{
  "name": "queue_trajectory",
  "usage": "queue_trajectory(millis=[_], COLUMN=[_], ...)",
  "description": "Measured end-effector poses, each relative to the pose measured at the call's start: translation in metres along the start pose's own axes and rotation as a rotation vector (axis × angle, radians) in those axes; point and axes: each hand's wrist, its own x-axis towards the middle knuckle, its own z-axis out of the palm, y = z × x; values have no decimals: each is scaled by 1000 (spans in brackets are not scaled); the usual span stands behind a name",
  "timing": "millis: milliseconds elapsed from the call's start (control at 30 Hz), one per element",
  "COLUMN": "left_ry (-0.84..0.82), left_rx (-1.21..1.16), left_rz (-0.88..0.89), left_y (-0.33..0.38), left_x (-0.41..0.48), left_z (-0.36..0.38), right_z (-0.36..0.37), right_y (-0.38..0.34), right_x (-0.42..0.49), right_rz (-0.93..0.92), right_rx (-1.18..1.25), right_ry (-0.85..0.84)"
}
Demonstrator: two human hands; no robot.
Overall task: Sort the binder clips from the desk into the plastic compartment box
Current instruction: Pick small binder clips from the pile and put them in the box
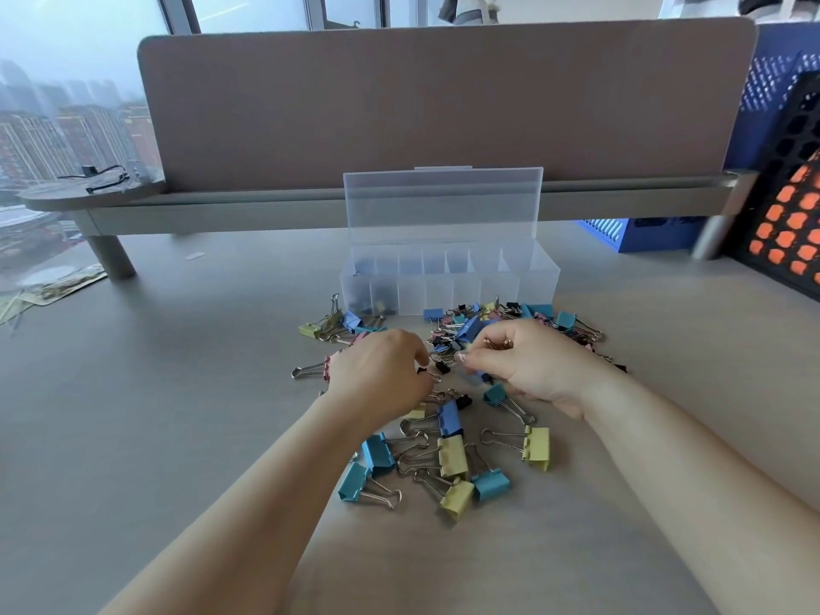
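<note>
Clear plastic compartment box (532, 277) open on the grey table (177, 392), lid upright, set just behind the heap. Only the two leftmost compartments (368, 299) showing dark clips through the frosted wall; the other cells looking bare, though hard to be sure through the haze. Scattered heap of coloured metal binder clips (452, 454) spread from just in front of the box toward the viewer: blue, teal, pale yellow, pink and black, large and small mixed. Left hand (377, 375) palm down over the middle of the heap, fingers curled, apparently pinching a small black binder clip (421, 371). Right hand (537, 366) just beside it, fingertips pressed together on small copper-coloured clips (498, 344). Judged barely begun: few clips boxed, dozens left on the table, most compartments unused. Probably at the picking-out stage, with nothing yet carried across to a cell.
</note>
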Motion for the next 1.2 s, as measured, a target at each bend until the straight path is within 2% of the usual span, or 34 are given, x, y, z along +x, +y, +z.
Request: queue_trajectory(millis=[67, 167, 400, 533, 700, 900, 1000, 1100, 1200], left_ry=[34, 53, 1, 11, -65, -63, -57, -34, -106], left_rx=[-2, 8, -24, -43, -67, -48, -46, -200, -649], left_rz=[-5, 14, 18, 15, -21, -14, 3, -12, -182], left_y=[-2, -6, -10, -9, -6, -3, -4, -9, -11], left_x=[1, 4, 7, 8, 8, 9, 8, 11, 13], left_z=[-1, -7, -8, -6, -8, -6, -9, -17, -27], right_z=[-1, -2, 8, 10, 11, 17, 19, 18, 16], right_y=[0, 1, -1, 0, 1, 4, 5, 5, 6], right_x=[0, -1, -3, -2, -1, 2, 4, 4, 4], right_rz=[-55, -44, -30, -41, -56, -167, -191, -190, -200], right_rx=[-141, -316, -552, -601, -614, -682, -751, -772, -772], right_ry=[16, -13, 5, 38, 59, 185, 184, 143, 140])
